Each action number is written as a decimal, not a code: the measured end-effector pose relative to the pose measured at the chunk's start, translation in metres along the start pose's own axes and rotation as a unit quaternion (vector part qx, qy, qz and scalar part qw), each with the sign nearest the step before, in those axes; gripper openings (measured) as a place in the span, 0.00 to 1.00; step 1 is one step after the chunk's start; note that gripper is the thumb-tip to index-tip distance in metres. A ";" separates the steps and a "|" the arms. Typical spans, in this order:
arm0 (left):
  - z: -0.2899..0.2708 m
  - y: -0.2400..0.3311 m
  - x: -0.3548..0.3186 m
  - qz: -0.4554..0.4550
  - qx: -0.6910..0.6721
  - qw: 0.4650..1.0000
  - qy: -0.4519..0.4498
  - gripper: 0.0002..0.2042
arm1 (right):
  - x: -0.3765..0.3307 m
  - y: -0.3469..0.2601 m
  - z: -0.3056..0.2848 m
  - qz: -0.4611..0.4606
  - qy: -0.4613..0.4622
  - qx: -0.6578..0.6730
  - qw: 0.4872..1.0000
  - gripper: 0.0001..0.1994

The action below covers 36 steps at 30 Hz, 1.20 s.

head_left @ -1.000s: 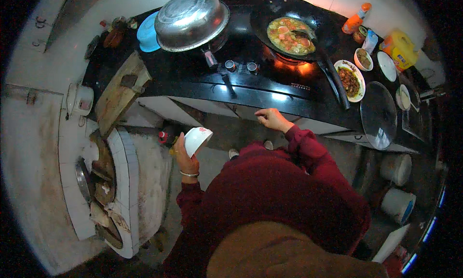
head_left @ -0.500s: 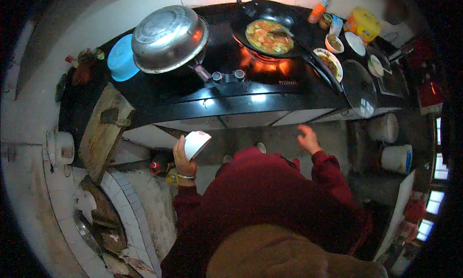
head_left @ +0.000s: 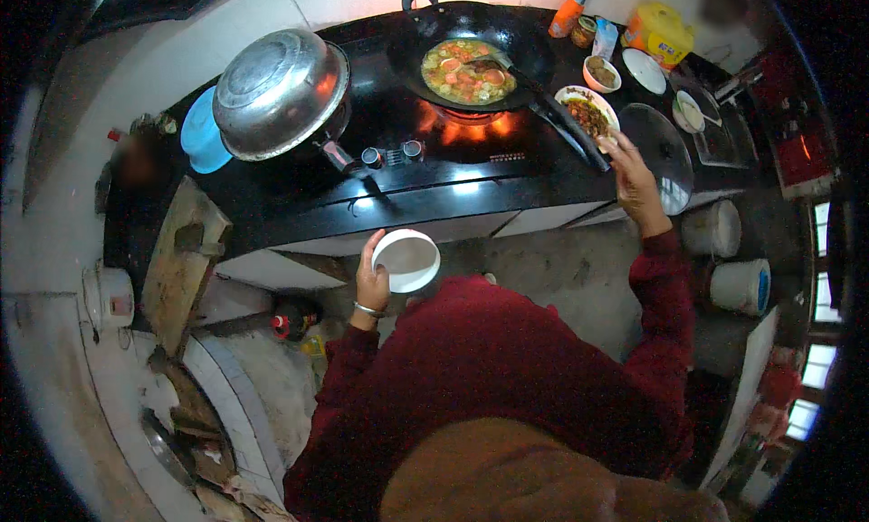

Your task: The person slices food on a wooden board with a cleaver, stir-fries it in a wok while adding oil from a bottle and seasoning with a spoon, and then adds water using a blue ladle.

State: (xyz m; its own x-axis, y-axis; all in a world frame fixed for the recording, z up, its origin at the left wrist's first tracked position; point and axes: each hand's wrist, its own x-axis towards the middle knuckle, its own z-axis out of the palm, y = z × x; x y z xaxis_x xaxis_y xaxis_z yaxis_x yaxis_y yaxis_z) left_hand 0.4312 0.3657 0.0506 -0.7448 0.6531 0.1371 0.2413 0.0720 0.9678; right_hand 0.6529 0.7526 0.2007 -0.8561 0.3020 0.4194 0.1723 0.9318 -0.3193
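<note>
In front of the stove my left hand [head_left: 373, 282] grips a white bowl [head_left: 407, 260] by its side; the bowl's hollow faces up and looks empty. My right hand [head_left: 637, 185] reaches over the counter with fingers stretched toward the near rim of a bowl of reddish-brown food [head_left: 586, 114]. Its fingertips meet or nearly meet that rim; I cannot tell a grip. Just left of them lies the dark handle of a spoon or spatula [head_left: 575, 133], which leads into the wok [head_left: 534, 65]. Vegetables in liquid [head_left: 466, 74] fill the wok's bottom.
Flames [head_left: 463, 124] burn under the wok. At left, an upturned metal basin [head_left: 276, 92] and a blue basin [head_left: 201, 133] stand on the counter. A glass lid [head_left: 665, 155], small bowl [head_left: 601, 73] and orange bottle [head_left: 569, 10] are at right. Below stand white buckets [head_left: 738, 287].
My right hand has moved forward and right, from above the floor to the bowl of food. The white bowl in my left hand has tipped so its inside shows. The view has shifted slightly.
</note>
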 end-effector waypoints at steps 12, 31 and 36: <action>0.067 0.003 -0.012 -0.118 -0.142 0.982 -0.040 0.30 | 0.064 0.021 -0.005 -0.179 -0.186 -0.051 0.965 0.15; 0.013 -0.043 0.060 -0.060 -0.109 0.982 -0.146 0.28 | 0.178 -0.077 -0.070 0.255 0.060 0.224 0.939 0.13; 0.008 -0.044 0.073 -0.056 -0.117 0.976 -0.173 0.28 | 0.218 -0.063 -0.057 0.320 -0.007 0.216 0.922 0.14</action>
State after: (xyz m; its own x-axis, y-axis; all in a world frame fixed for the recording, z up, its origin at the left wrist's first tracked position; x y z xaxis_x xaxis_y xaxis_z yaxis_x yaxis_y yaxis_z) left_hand 0.3709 0.4164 0.0167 -0.4934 0.8697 -0.0120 -0.0085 0.0090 0.9999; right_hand 0.4826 0.7713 0.3606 -0.6526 0.7575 0.0178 0.4366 0.3951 -0.8083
